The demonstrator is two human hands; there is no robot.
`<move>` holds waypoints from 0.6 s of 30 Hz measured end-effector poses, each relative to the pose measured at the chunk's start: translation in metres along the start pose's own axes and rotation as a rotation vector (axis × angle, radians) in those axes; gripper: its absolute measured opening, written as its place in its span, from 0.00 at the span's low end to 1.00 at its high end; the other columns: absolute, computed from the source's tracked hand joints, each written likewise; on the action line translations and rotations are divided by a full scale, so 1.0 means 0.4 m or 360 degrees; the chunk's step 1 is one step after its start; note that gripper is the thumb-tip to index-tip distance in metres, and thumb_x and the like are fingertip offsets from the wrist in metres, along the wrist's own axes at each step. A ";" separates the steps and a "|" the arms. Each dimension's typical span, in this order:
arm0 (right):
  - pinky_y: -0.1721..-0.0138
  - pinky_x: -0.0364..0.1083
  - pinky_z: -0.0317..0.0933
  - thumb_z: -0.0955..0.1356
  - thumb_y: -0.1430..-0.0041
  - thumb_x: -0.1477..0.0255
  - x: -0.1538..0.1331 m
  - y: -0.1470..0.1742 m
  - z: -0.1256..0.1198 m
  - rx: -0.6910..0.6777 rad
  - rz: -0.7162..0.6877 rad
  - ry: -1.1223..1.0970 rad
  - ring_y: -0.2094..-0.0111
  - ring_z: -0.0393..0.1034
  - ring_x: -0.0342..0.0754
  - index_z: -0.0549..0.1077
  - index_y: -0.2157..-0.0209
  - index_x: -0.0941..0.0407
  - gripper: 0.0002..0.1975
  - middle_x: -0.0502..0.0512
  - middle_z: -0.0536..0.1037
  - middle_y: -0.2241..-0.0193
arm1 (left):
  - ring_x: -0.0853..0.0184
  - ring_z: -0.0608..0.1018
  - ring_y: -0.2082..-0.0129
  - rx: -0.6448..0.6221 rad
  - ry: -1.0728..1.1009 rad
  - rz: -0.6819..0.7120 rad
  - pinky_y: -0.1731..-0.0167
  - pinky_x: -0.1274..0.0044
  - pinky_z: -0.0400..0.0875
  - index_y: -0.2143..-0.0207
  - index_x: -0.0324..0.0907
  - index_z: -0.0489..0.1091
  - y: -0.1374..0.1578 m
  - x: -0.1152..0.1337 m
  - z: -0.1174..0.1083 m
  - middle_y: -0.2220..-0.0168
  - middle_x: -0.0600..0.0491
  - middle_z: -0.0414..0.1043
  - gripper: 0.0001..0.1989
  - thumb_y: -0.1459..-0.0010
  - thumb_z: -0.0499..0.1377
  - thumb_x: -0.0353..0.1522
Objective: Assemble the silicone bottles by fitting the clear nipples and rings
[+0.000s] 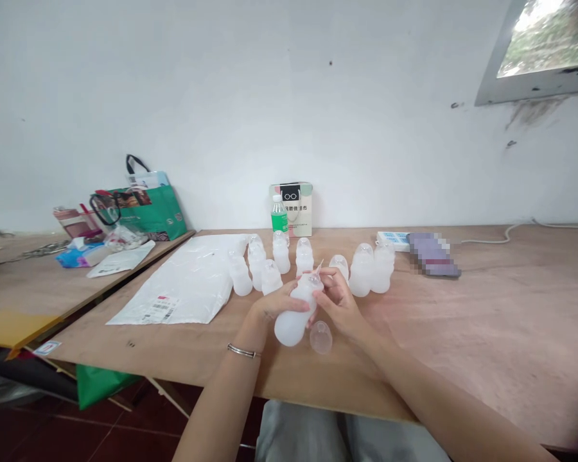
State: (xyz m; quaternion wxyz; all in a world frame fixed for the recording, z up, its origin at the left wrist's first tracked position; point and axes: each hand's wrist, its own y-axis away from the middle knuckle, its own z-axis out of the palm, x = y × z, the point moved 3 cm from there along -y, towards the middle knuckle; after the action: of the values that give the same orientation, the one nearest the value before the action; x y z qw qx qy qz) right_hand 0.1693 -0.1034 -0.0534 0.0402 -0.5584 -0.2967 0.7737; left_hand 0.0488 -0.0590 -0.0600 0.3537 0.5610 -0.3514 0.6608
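A frosted white baby bottle (291, 326) is tilted in front of me, its base low and to the left. My left hand (284, 300) wraps round its body. At the top end, the fingers of my right hand (340, 301) close around the bottle's neck and clear teat. A thin, pale pointed piece sticks up by the right fingertips; what it is I cannot make out. Below my hands a clear dome cap (321, 338) lies on the wooden table (486, 333). Behind them several similar baby bottles (363, 269) with clear caps stand upright.
To the left lies a flat white plastic mailing bag (187, 269) with a label. A green-labelled drink bottle (279, 217) and a paper bag (302, 208) stand by the wall. A blurred purple item (431, 253) lies right. Green shopping bag (157, 215) stands far left.
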 end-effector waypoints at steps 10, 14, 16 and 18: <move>0.56 0.54 0.67 0.71 0.48 0.64 0.003 -0.006 -0.026 0.0351 -0.0127 0.0774 0.60 0.69 0.51 0.70 0.57 0.51 0.16 0.53 0.71 0.64 | 0.72 0.72 0.71 0.0196 -0.0338 -0.0081 0.68 0.77 0.68 0.57 0.39 0.67 -0.005 0.013 -0.014 0.69 0.57 0.71 0.29 0.62 0.71 0.33; 0.57 0.53 0.67 0.70 0.46 0.63 0.007 0.003 -0.019 0.0210 -0.0176 0.0766 0.59 0.68 0.51 0.70 0.51 0.50 0.20 0.54 0.70 0.61 | 0.71 0.72 0.72 0.0068 -0.0370 -0.0110 0.69 0.77 0.67 0.59 0.38 0.68 0.005 0.016 -0.018 0.71 0.56 0.71 0.27 0.62 0.71 0.36; 0.66 0.50 0.70 0.67 0.42 0.62 0.018 0.004 -0.014 0.0100 -0.0130 0.0544 0.63 0.69 0.48 0.67 0.47 0.48 0.21 0.56 0.69 0.55 | 0.71 0.72 0.73 0.0078 -0.0327 -0.0108 0.71 0.76 0.68 0.59 0.37 0.68 0.010 0.019 -0.018 0.71 0.54 0.72 0.27 0.61 0.71 0.39; 0.74 0.47 0.70 0.66 0.41 0.62 0.029 0.002 -0.009 0.0051 -0.0069 0.0341 0.69 0.69 0.45 0.64 0.46 0.47 0.21 0.56 0.68 0.53 | 0.70 0.73 0.74 0.0106 -0.0308 -0.0087 0.72 0.76 0.68 0.60 0.36 0.69 0.012 0.023 -0.017 0.70 0.52 0.72 0.27 0.60 0.70 0.40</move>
State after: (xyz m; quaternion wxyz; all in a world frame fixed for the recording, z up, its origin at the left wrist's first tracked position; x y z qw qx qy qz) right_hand 0.1686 -0.0980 -0.0644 0.0973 -0.6306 -0.2901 0.7132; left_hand 0.0403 -0.0548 -0.0521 0.3172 0.6431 -0.3463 0.6049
